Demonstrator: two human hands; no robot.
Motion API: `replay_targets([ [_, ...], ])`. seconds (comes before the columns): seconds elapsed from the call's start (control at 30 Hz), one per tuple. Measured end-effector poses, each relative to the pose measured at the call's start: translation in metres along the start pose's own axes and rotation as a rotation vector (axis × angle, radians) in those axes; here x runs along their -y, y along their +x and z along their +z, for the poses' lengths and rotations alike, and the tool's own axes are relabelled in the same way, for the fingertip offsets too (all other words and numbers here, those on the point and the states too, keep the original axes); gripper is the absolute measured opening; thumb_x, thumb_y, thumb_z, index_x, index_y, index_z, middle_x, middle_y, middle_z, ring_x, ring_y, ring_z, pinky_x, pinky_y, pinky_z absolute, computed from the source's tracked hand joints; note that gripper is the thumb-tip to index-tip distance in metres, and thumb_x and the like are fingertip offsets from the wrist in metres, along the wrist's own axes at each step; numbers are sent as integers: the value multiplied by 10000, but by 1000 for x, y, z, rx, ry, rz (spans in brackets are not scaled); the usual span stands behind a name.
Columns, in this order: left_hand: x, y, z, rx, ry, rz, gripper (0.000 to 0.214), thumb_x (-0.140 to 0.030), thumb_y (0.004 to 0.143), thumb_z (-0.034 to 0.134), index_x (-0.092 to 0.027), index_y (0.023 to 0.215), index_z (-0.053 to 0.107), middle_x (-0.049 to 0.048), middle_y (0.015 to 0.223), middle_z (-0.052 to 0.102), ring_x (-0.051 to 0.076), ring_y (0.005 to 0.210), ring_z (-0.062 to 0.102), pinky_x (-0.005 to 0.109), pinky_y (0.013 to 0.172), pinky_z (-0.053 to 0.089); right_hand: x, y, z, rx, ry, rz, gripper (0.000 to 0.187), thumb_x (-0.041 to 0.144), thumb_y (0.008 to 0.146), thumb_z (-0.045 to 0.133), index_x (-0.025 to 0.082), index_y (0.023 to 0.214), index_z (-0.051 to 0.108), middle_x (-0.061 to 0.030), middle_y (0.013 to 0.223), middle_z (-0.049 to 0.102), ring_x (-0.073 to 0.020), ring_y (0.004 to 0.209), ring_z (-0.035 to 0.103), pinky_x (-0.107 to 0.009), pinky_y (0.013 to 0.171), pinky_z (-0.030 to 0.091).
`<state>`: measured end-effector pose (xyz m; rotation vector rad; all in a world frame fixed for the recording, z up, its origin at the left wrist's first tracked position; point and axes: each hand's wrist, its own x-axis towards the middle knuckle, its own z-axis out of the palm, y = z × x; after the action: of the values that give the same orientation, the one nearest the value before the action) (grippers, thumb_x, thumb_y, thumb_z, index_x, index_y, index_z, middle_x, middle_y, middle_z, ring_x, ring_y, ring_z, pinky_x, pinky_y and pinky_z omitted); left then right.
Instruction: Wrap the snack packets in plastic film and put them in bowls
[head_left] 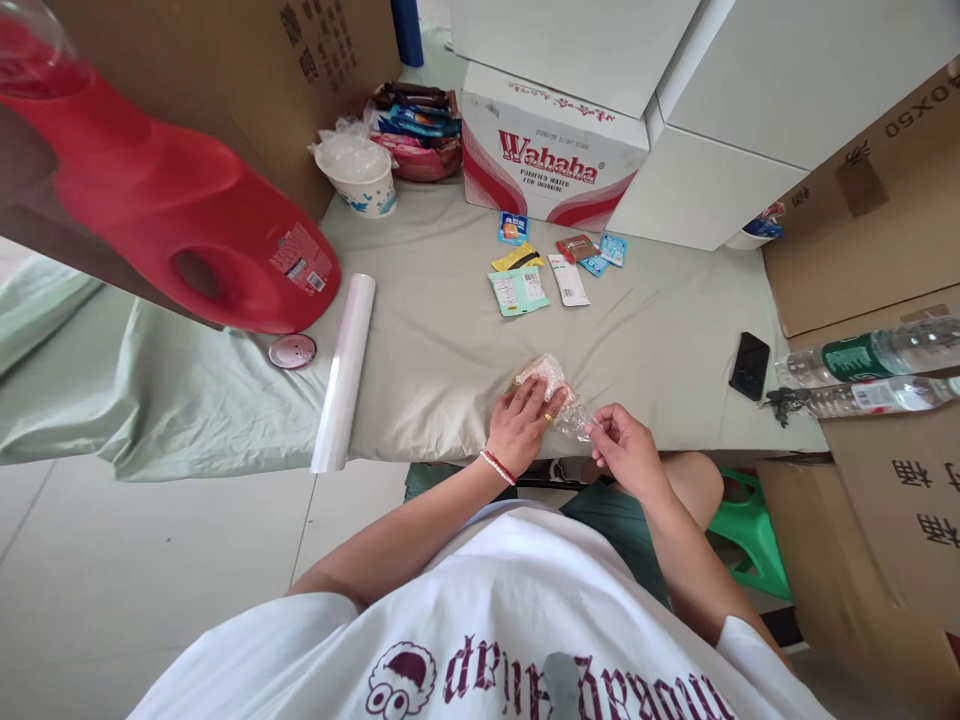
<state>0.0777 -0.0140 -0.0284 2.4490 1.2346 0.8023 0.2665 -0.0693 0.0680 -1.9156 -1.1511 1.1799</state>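
Note:
A small packet wrapped in clear plastic film lies on the green sheet near its front edge. My left hand rests on the packet with fingers curled over it, pressing it down. My right hand pinches the loose end of the film at the packet's right side. A roll of clear film lies to the left. Several small snack sachets lie further back on the sheet.
A red plastic jug lies at the left beside a round lid. A paper cup, a pile of snacks and a Wahaha box stand behind. At the right are a black phone, keys and two water bottles.

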Motion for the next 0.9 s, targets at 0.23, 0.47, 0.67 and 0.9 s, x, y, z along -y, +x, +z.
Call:
replay_targets([
  [0.23, -3, 0, 1, -13, 9, 33, 570, -70, 960, 498, -319, 1461, 607, 120, 1584, 537, 305, 1521, 445, 653, 1287, 165, 47, 63, 36, -59, 70, -51, 242, 414, 813, 704, 247, 739, 544, 75, 496, 522, -115, 413, 462, -237, 413, 377],
  [0.47, 15, -1, -3, -86, -319, 58, 538, -50, 833, 495, -171, 1317, 699, 132, 1637, 465, 270, 1585, 331, 548, 1264, 383, 50, 77, 59, 45, 352, 108, 173, 304, 926, 619, 213, 779, 624, 24, 618, 653, -124, 518, 625, -253, 548, 578],
  [0.67, 22, 0, -19, 10, -465, -58, 528, -103, 763, 490, -234, 1201, 754, 44, 1631, 479, 237, 1567, 371, 555, 1300, 320, 54, 71, 49, 187, 613, 175, 160, 282, 906, 742, 147, 833, 695, -86, 762, 759, -165, 689, 758, -292, 747, 668],
  [0.9, 28, 8, -29, 89, -447, 63, 481, -212, 857, 540, -239, 1306, 710, 77, 1651, 450, 275, 1579, 344, 582, 1309, 244, 43, 63, 40, 202, 645, 154, 351, 357, 693, 930, 161, 908, 734, -76, 859, 788, -193, 831, 774, -336, 862, 660],
])
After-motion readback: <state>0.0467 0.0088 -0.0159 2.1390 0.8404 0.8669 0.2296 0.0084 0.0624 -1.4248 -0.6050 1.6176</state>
